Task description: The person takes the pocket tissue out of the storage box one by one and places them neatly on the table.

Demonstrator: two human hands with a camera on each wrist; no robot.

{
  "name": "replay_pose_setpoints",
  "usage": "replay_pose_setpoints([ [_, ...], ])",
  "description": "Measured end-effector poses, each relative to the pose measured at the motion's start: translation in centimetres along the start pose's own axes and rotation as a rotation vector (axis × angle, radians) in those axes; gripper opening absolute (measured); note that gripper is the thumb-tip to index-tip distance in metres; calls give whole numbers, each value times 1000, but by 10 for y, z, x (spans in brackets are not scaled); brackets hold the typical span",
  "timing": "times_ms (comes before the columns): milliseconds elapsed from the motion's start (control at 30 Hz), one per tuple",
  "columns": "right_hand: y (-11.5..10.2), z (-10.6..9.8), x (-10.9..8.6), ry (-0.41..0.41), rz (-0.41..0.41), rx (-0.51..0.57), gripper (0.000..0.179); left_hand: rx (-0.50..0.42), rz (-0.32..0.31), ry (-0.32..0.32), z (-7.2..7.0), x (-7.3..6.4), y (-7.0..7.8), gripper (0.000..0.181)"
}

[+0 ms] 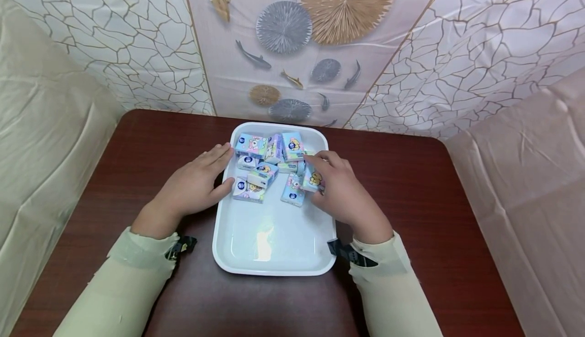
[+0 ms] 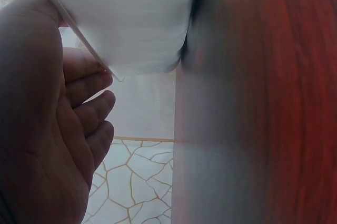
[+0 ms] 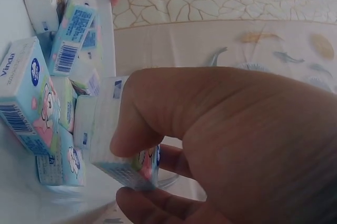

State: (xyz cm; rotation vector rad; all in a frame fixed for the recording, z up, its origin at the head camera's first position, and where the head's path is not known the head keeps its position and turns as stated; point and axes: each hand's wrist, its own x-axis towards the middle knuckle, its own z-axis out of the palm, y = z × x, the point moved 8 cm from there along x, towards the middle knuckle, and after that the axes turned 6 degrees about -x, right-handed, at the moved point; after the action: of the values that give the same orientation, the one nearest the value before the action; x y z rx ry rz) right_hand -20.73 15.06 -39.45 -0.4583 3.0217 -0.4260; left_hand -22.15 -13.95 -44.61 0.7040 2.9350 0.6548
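A white tray holds several small tissue packs in pastel blue, purple and pink, heaped toward its far end. My right hand pinches one blue tissue pack at the tray's right side, thumb on one side and fingers on the other. In the right wrist view that pack appears tilted beside the others. My left hand rests at the tray's left rim, fingers extended along it and thumb tip over the edge. The left wrist view shows those fingers relaxed against the tray wall.
The tray stands on a dark reddish-brown table. A patterned cloth hangs behind the table's far edge. Beige fabric drapes along both sides. Near the right hand, a blue pack lies on the tray floor.
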Motion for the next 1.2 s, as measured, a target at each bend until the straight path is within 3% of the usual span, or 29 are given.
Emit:
replay_pose_setpoints([
  [600,9,-15,-24,9,-1,31,88,-4,1,2,1,1,-1,79],
  [1200,30,-11,-25,0,38,25,85,-11,8,12,1,0,0,79],
])
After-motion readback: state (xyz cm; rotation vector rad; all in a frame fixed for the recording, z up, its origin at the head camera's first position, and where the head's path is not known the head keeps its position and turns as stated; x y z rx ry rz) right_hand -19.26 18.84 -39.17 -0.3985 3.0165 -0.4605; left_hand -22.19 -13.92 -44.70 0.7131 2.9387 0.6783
